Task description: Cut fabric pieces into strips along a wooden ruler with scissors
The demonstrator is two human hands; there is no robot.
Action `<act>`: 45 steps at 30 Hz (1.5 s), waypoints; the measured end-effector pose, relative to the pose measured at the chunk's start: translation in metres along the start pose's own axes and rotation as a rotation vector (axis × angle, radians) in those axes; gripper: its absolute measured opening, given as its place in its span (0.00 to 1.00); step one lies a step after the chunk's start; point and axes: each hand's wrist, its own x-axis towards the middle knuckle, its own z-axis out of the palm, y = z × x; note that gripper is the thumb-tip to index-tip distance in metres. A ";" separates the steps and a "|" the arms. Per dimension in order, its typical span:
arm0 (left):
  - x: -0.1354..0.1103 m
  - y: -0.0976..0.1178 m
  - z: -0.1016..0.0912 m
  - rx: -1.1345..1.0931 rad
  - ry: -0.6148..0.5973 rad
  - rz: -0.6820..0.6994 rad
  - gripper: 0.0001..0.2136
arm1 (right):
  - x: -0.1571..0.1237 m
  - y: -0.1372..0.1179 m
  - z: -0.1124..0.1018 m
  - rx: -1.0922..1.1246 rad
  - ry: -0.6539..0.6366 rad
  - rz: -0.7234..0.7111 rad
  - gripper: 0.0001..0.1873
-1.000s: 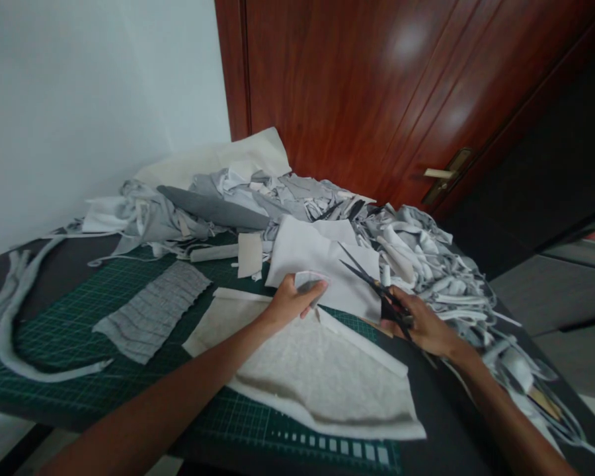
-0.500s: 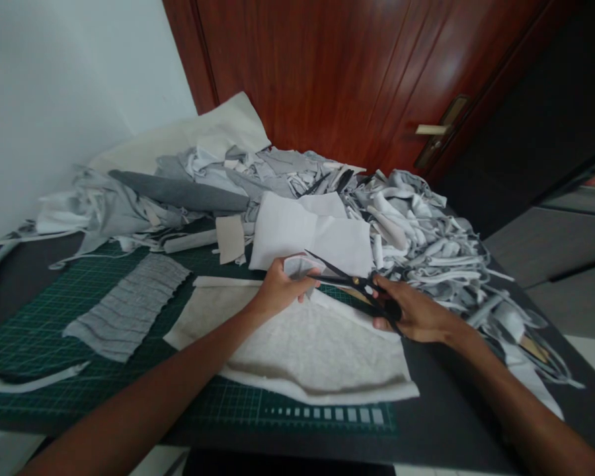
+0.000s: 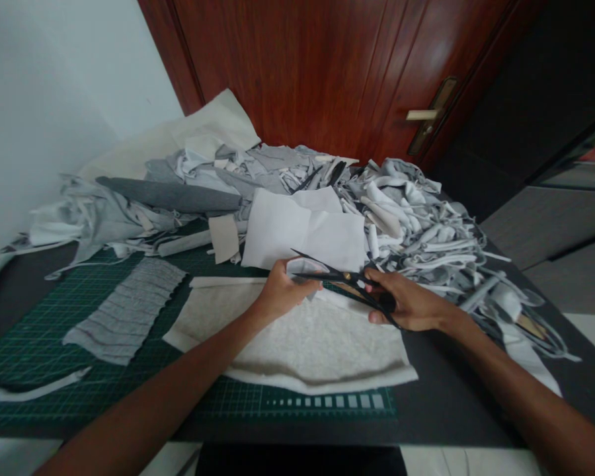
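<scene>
My left hand pinches a raised edge of the off-white fabric piece, which lies spread on the cutting mat with rolled edges. My right hand is closed round the handles of black scissors. Their blades stand apart and point left, at the fold held by my left fingers. How far the lower blade reaches into the cloth I cannot tell. Just behind the hands lies a folded white cloth. A grey ribbed fabric piece rests to the left.
The green cutting mat covers much of the dark table. Heaped grey and white fabric scraps run along the back and right. A small beige swatch sits behind the left hand. A wooden door stands behind the table.
The scissors have moved slightly left over the held fold, with the blades still apart. The whole view has shifted a little. My left hand keeps its pinch on the fabric.
</scene>
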 end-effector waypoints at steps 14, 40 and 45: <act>0.000 -0.002 0.000 0.055 0.032 -0.024 0.07 | 0.002 -0.001 -0.002 0.108 -0.047 -0.023 0.21; 0.001 -0.011 -0.005 0.084 -0.005 0.018 0.08 | 0.000 0.000 -0.004 0.115 -0.045 -0.022 0.23; 0.001 -0.012 -0.006 0.094 -0.004 0.007 0.08 | 0.000 0.002 -0.003 0.120 -0.032 -0.017 0.23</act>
